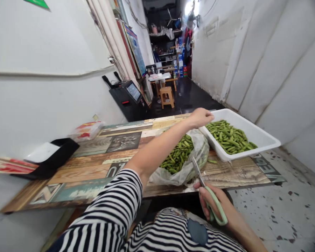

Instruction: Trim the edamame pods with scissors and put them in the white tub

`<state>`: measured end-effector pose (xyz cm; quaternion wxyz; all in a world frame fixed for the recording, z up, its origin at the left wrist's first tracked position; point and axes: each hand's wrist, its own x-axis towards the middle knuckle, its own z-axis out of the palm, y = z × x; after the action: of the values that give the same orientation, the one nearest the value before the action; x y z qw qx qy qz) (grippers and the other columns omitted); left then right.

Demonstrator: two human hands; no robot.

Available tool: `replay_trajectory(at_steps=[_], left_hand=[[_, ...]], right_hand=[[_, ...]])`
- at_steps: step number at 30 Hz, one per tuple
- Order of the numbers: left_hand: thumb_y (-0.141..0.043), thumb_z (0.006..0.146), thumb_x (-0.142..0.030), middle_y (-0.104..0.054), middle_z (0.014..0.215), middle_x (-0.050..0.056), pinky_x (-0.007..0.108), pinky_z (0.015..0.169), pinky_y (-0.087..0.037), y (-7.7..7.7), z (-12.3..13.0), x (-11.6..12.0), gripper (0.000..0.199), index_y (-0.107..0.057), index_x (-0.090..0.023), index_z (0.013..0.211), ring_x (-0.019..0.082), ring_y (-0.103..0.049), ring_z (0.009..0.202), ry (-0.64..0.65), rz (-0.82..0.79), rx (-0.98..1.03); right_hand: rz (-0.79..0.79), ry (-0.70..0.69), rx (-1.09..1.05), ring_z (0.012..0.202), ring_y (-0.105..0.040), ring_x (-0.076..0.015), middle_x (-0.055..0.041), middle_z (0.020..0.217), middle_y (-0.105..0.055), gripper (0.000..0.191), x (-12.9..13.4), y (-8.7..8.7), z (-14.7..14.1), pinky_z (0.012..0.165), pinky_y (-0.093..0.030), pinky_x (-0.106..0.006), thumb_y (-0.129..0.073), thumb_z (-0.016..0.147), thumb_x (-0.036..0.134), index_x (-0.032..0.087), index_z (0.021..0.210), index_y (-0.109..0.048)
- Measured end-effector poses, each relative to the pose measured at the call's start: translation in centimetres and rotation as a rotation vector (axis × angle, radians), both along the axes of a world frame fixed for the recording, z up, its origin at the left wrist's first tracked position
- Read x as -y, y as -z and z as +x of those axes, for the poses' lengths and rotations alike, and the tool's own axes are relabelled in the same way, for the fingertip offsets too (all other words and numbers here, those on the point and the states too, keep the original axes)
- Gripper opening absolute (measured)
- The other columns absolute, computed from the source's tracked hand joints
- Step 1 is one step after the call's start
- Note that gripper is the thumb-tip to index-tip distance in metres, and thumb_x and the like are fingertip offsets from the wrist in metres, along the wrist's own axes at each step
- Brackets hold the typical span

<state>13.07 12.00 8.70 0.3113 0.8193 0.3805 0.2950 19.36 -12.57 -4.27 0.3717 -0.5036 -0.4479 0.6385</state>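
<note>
My left hand (200, 117) reaches across to the near-left corner of a white plastic tray (254, 126), its fingers curled together; whatever they pinch, if anything, is hidden. Green bean pods (232, 137) that look like edamame lie in a heap in this tray. In my right hand (220, 199) is a pair of scissors (217, 204) with light green handles, blades pointing up toward a plastic bag (201, 148). The open bag holds more green pods (179, 155), partly covered by my left forearm. One loose pod (212, 161) rests on the table between bag and tray.
The wood-patterned table (94, 168) carries a black holder (56, 154) with chopsticks and a red-and-white plastic package (86, 130) on the left. Beyond it stand a black touchscreen machine (128, 94) and a tan stool (167, 97). A white wall (286, 70) rises at right.
</note>
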Motion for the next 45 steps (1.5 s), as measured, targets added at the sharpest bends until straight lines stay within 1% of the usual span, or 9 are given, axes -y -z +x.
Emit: replay_trajectory(at_steps=[4, 7, 9, 14, 19, 27, 33, 39, 45], left_hand=[[-0.060, 0.076, -0.033, -0.067, 0.114, 0.011, 0.030, 0.097, -0.040, 0.1, -11.1, -0.6, 0.040, -0.068, -0.011, 0.108, 0.023, -0.060, 0.106, -0.192, 0.170, -0.208], [-0.075, 0.060, -0.044, -0.056, 0.132, 0.017, 0.034, 0.103, -0.036, 3.4, -17.8, -1.3, 0.070, -0.061, -0.011, 0.120, 0.031, -0.051, 0.122, -0.444, -0.037, -0.351], [-0.075, 0.061, -0.044, -0.058, 0.129, 0.017, 0.034, 0.100, -0.038, 6.5, -19.7, -1.7, 0.065, -0.063, -0.011, 0.117, 0.030, -0.053, 0.119, -0.441, -0.177, -0.254], [-0.057, 0.081, -0.038, -0.069, 0.110, 0.010, 0.031, 0.092, -0.044, 11.5, -16.9, -2.7, 0.034, -0.067, -0.015, 0.105, 0.021, -0.061, 0.104, -0.254, -0.257, 0.097], [-0.062, 0.075, -0.033, -0.069, 0.107, 0.008, 0.033, 0.095, -0.041, 10.8, -13.9, -1.8, 0.030, -0.067, -0.017, 0.100, 0.024, -0.059, 0.102, -0.268, -0.177, 0.079], [-0.044, 0.088, -0.041, -0.069, 0.098, 0.007, 0.027, 0.083, -0.042, 10.1, -15.5, 4.4, 0.032, -0.066, -0.020, 0.096, 0.021, -0.061, 0.092, -0.195, 0.013, -0.159], [-0.042, 0.090, -0.035, -0.070, 0.098, 0.009, 0.028, 0.080, -0.044, 11.4, -16.5, 7.1, 0.032, -0.067, -0.019, 0.101, 0.022, -0.062, 0.091, -0.509, -0.012, -0.141], [-0.040, 0.091, -0.030, -0.068, 0.071, 0.005, 0.028, 0.070, -0.048, 13.6, -18.1, 6.8, 0.033, -0.068, -0.013, 0.098, 0.017, -0.063, 0.069, -0.739, -0.193, 0.194], [-0.054, 0.084, -0.031, -0.063, 0.119, 0.014, 0.038, 0.095, -0.042, 13.4, -21.2, 7.9, 0.047, -0.055, -0.016, 0.129, 0.026, -0.057, 0.110, -0.564, -0.017, -0.152]], right_hand=[[-0.001, 0.114, -0.040, 0.037, -0.042, -0.0094, 0.0081, 0.052, -0.044, 0.049, -0.9, 1.6, 0.2, 0.035, -0.037, -0.022, -0.055, 0.079, 0.063, 0.020, 0.103, -0.051], [-0.008, 0.160, -0.036, 0.038, -0.044, -0.0106, 0.0074, 0.053, -0.045, 0.051, -1.6, 2.2, 0.1, 0.036, -0.038, -0.023, -0.057, 0.078, 0.063, 0.020, 0.105, -0.050], [-0.006, 0.172, -0.032, 0.038, -0.044, -0.0110, 0.0069, 0.053, -0.046, 0.051, -2.1, 2.1, -0.2, 0.036, -0.038, -0.024, -0.057, 0.077, 0.063, 0.020, 0.105, -0.051], [0.042, 0.302, 0.018, 0.042, -0.047, -0.0119, 0.0052, 0.055, -0.049, 0.047, -3.6, 1.9, -1.1, 0.039, -0.042, -0.025, -0.058, 0.076, 0.064, 0.021, 0.096, -0.054], [0.064, 0.331, 0.059, 0.042, -0.049, -0.0131, 0.0051, 0.055, -0.050, 0.044, -4.9, 1.4, -1.7, 0.042, -0.045, -0.027, -0.057, 0.076, 0.066, 0.023, 0.083, -0.051], [0.107, 0.311, 0.219, 0.047, -0.054, -0.0164, 0.0025, 0.057, -0.052, 0.044, -5.3, 0.9, -1.3, 0.048, -0.051, -0.032, -0.052, 0.077, 0.068, 0.024, 0.076, -0.046], [0.254, 0.310, 0.454, 0.055, -0.053, -0.0168, 0.0000, 0.059, -0.057, 0.041, -7.2, 0.2, -0.8, 0.055, -0.045, -0.029, -0.058, 0.076, 0.060, 0.020, 0.074, -0.055], [0.321, 0.287, 0.579, 0.067, -0.058, -0.0203, -0.0063, 0.077, -0.068, 0.044, -10.9, 1.1, -0.3, 0.064, -0.045, -0.030, -0.067, 0.066, 0.050, 0.014, 0.092, -0.064], [0.333, 0.225, 0.681, 0.063, -0.062, -0.0243, -0.0083, 0.070, -0.069, 0.053, -8.4, 0.8, 0.4, 0.060, -0.046, -0.033, -0.061, 0.072, 0.053, 0.012, 0.104, -0.066]])
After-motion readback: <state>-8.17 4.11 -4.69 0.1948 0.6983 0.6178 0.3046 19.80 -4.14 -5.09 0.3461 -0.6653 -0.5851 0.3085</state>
